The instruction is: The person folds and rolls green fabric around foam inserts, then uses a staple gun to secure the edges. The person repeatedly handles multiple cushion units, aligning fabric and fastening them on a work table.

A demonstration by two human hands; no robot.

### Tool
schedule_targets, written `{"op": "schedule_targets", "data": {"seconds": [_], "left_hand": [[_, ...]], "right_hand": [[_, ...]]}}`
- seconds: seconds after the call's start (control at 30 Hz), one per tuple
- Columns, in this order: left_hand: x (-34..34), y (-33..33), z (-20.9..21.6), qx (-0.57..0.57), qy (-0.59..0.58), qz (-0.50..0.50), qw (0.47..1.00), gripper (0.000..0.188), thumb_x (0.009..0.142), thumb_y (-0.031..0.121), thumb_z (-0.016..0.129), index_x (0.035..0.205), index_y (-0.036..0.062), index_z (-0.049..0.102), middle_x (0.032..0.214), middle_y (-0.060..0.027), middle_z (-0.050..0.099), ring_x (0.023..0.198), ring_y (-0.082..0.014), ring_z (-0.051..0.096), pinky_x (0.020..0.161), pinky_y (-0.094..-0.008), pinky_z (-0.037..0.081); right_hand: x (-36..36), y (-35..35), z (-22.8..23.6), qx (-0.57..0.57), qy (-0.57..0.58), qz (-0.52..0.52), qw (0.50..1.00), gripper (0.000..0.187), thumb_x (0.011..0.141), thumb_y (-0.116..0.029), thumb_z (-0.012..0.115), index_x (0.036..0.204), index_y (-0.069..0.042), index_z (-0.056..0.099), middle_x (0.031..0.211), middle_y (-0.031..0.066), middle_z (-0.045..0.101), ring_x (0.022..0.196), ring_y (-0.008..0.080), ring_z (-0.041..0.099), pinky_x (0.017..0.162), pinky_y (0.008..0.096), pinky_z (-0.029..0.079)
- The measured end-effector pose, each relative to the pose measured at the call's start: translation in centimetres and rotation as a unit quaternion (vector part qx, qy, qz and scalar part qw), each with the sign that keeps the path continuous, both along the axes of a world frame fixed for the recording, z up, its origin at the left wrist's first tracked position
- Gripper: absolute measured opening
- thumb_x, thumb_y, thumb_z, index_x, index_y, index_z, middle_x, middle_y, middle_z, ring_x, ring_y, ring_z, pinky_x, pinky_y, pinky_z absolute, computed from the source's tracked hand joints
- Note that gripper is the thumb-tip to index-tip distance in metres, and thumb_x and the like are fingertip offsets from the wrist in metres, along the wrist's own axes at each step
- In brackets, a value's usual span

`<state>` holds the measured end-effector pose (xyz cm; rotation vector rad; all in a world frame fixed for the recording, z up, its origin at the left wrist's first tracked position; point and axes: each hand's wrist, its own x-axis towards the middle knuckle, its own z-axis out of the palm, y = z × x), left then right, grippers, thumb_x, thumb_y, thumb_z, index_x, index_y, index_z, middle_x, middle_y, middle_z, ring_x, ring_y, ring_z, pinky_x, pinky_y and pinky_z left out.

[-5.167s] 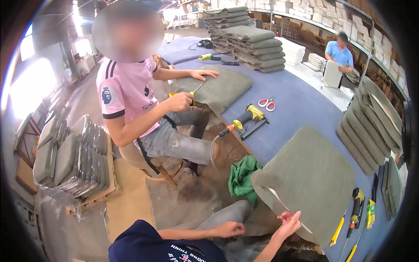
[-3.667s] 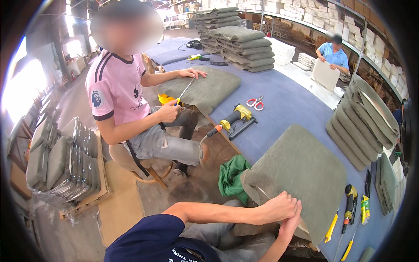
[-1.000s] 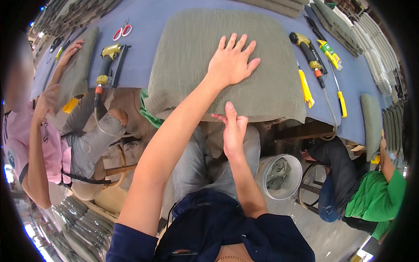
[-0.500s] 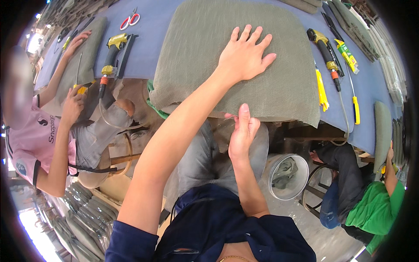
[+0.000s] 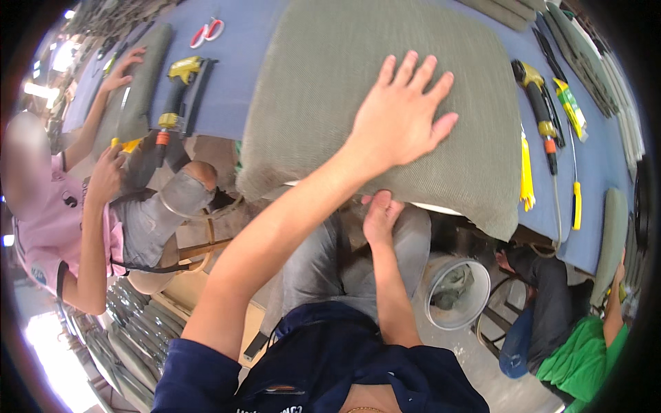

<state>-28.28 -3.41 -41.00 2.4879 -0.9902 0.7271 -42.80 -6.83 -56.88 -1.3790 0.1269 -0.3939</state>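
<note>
A square cushion covered in grey-green woven fabric (image 5: pixel 323 82) lies before me and juts over the near edge of the blue-covered table. My left hand (image 5: pixel 403 113) presses flat on its top, fingers spread. Under the front edge, my right hand (image 5: pixel 382 219) is closed on the cover's hanging fabric, thumb on the outside and the other fingertips partly hidden beneath. A thin white strip (image 5: pixel 437 207) shows below the fabric to the right of that hand. The cover's right front corner (image 5: pixel 501 226) hangs loose.
Yellow-and-black air staplers lie left (image 5: pixel 177 93) and right (image 5: pixel 537 103). Red-handled scissors (image 5: pixel 206 32), a yellow screwdriver (image 5: pixel 576 206) and yellow strips (image 5: pixel 527 175) lie around. A white bucket (image 5: pixel 480 303) holds scraps. Co-workers in pink (image 5: pixel 58 220) and green (image 5: pixel 585 351) sit on either side.
The cushion has come nearer to me, and both hands have moved with it. The white strip now shows under the front edge. The left co-worker's screwdriver hand has shifted slightly.
</note>
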Motion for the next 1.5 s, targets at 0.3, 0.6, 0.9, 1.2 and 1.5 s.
{"op": "schedule_targets", "data": {"seconds": [0.3,0.6,0.9,1.2,1.5], "left_hand": [[0.5,0.2,0.3,0.017,0.054,-0.009,0.998,0.068,0.104,0.050,0.052,0.152,0.0017,0.051,0.160,-0.0297,0.043,0.153,-0.0465,0.036,0.126,-0.0618,0.025],[-4.2,2.2,2.9,0.016,0.020,-0.107,0.994,0.094,0.103,0.059,0.053,0.163,-0.0079,0.023,0.170,-0.0337,0.020,0.159,-0.0473,0.022,0.129,-0.0616,0.016],[-0.8,6.7,4.8,0.293,0.256,-0.165,0.906,0.151,0.068,0.064,0.089,0.166,-0.0069,-0.002,0.171,-0.0383,-0.001,0.162,-0.0489,-0.005,0.130,-0.0626,0.007],[-4.6,3.3,6.4,0.267,0.213,-0.084,0.936,0.135,0.072,0.044,0.092,0.163,-0.0119,0.009,0.167,-0.0434,0.009,0.157,-0.0608,0.008,0.126,-0.0677,0.015],[-6.7,3.3,4.1,0.312,0.094,-0.078,0.942,0.111,0.079,0.031,0.087,0.163,-0.0062,0.023,0.167,-0.0390,0.019,0.155,-0.0595,0.018,0.128,-0.0643,0.018]], "right_hand": [[-0.4,0.8,-0.1,-0.056,0.047,-0.108,0.991,0.069,0.109,-0.063,0.049,0.075,-0.003,0.051,0.077,0.0042,0.059,0.078,0.0159,0.055,0.075,0.0351,0.047],[-0.4,-1.1,-0.1,-0.040,0.027,-0.035,0.998,0.062,0.113,-0.052,0.047,0.081,0.001,0.055,0.079,0.0041,0.055,0.078,0.0159,0.050,0.075,0.0354,0.043],[-1.2,0.5,0.5,-0.052,0.034,-0.020,0.998,0.067,0.113,-0.050,0.047,0.081,0.007,0.063,0.077,0.0078,0.063,0.075,0.0190,0.055,0.071,0.0372,0.045],[0.7,1.8,-8.8,-0.068,-0.093,-0.032,0.993,0.037,0.110,-0.025,0.051,0.105,0.000,0.078,0.102,0.0151,0.078,0.095,0.0289,0.074,0.088,0.0416,0.056],[-1.8,-9.7,6.1,-0.322,-0.370,0.057,0.869,0.020,0.084,-0.005,0.071,0.068,-0.005,0.059,0.070,0.0069,0.064,0.059,0.0234,0.064,0.051,0.0351,0.049]]}}
